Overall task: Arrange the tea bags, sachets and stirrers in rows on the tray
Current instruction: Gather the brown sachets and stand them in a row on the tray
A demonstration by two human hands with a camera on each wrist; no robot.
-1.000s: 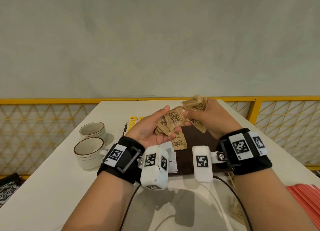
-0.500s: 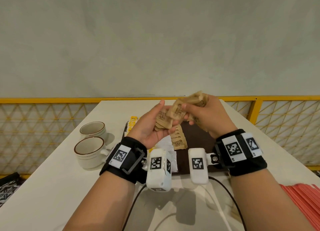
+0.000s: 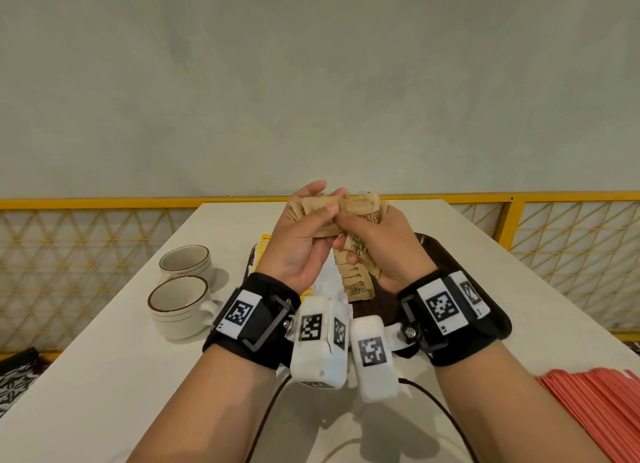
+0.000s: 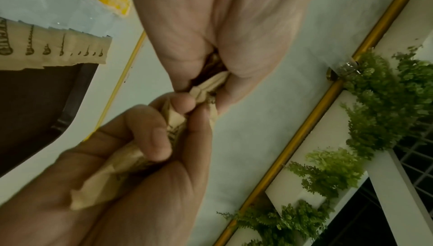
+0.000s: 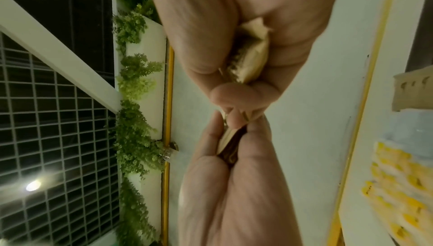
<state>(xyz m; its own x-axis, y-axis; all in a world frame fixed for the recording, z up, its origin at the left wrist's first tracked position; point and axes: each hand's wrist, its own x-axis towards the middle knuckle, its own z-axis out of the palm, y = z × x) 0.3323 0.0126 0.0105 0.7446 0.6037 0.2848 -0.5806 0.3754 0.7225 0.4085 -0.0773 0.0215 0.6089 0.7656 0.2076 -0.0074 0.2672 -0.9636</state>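
Both hands are raised above the dark brown tray (image 3: 450,265), fingertips meeting. My left hand (image 3: 320,202) grips a small stack of brown sugar sachets (image 3: 311,202) between thumb and fingers. My right hand (image 3: 349,237) grips a crumpled bunch of brown sachets (image 3: 363,216), some hanging below the palm. The left wrist view shows the left hand's sachets (image 4: 211,81) touching those in the right hand (image 4: 105,181). A row of brown sachets (image 3: 355,286) lies on the tray, with white sachets (image 3: 329,279) and yellow tea bags (image 3: 262,244) to its left. Red stirrers (image 3: 595,403) lie at the right.
Two white cups with brown rims (image 3: 180,303) (image 3: 185,260) stand left of the tray on the white table (image 3: 104,376). A yellow railing with lattice (image 3: 86,202) runs behind the table's far edge. Cables cross the table near me.
Both hands have risen and drawn together. The left hand's fingers have curled round its sachets, and the right hand's bunch now touches them.
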